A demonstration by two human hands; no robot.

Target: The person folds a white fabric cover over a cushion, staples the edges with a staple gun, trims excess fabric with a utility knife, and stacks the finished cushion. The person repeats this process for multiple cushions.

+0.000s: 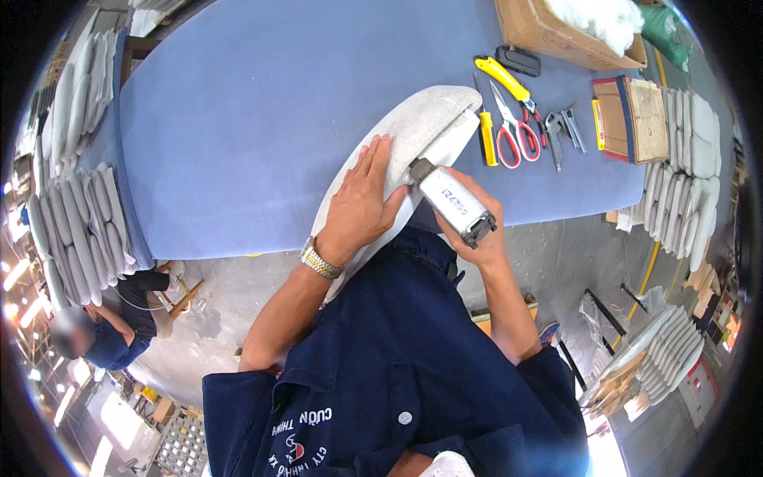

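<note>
A light grey fabric-covered panel (433, 107), long and rounded at its far end, lies across the near edge of the table and slants back against my body. My left hand (362, 195) is spread flat on its fabric, fingers pointing away, pressing near the edge. In my right hand (474, 211) is a white staple gun (455, 199) with a dark nose, gripped from the right side. Its nose meets the panel's inner edge just beside my left thumb. The trigger and most of the handle are hidden by my fingers.
To the right on the blue table (254, 119) lie a yellow screwdriver (487, 139), scissors (515, 135), a yellow utility knife (502, 77), pliers and staple strips. Cardboard boxes (556, 36) stand behind them. Stacked grey panels (79, 226) flank both sides. Another person (119, 326) sits at lower left.
</note>
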